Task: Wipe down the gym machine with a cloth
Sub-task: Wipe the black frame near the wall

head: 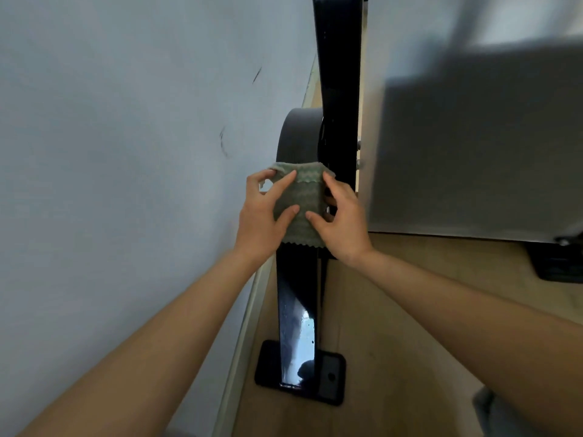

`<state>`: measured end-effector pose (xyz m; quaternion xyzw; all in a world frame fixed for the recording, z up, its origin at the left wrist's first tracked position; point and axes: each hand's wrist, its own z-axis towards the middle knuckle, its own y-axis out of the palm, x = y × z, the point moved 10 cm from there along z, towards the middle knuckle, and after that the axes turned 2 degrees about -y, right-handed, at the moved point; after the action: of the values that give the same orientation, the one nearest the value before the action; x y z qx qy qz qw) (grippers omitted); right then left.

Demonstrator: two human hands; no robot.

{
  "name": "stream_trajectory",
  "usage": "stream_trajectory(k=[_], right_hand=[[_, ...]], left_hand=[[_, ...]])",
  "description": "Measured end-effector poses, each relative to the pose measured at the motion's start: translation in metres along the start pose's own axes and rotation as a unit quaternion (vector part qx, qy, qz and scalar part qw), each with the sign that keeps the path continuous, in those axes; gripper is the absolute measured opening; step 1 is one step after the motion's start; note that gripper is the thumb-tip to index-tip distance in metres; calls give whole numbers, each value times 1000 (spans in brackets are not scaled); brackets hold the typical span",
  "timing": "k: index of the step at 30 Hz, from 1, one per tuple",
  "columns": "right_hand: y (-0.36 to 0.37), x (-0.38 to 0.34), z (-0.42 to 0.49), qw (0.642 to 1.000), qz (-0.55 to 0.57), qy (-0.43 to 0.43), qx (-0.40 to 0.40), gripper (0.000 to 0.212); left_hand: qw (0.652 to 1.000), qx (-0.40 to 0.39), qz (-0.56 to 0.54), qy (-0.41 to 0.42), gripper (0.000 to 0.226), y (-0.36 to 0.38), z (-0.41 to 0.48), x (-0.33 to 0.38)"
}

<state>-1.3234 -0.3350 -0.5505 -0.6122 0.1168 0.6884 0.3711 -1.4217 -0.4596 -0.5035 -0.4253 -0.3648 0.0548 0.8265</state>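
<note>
- Left hand (pixel 263 212) and right hand (pixel 342 222) both grip a green cloth (pixel 299 200) draped over the black machine bar (pixel 298 294).
- Wall (pixel 110 152) at 9 o'clock.

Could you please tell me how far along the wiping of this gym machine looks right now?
Midway, at a guess. In hand: the left hand and right hand press the green scalloped microfibre cloth around the glossy black machine post. Below the cloth the post shows specks and streaks, so that stretch and the black base plate seem left. Whether the upper black beam is done, I cannot tell.
</note>
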Motion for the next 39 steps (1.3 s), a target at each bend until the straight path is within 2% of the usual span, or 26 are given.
stream_trajectory(k=[8,19,26,32,39], right_hand=[[13,21,-51,998,-64,25,-13,80],[48,57,-145,995,-73,55,47,79],[62,90,-188,994,-73,82,17,77],[80,127,-241,986,-50,146,-61,81],[86,151,-280,961,-142,197,-131,67]], left_hand=[[999,-23,37,-15,67,14,-49,-11],[991,-84,12,-104,62,53,-144,-44],[986,-79,-2,-144,56,69,-193,-57],[974,-107,12,-200,58,95,-262,-77],[958,-147,17,-245,65,113,-321,-86]])
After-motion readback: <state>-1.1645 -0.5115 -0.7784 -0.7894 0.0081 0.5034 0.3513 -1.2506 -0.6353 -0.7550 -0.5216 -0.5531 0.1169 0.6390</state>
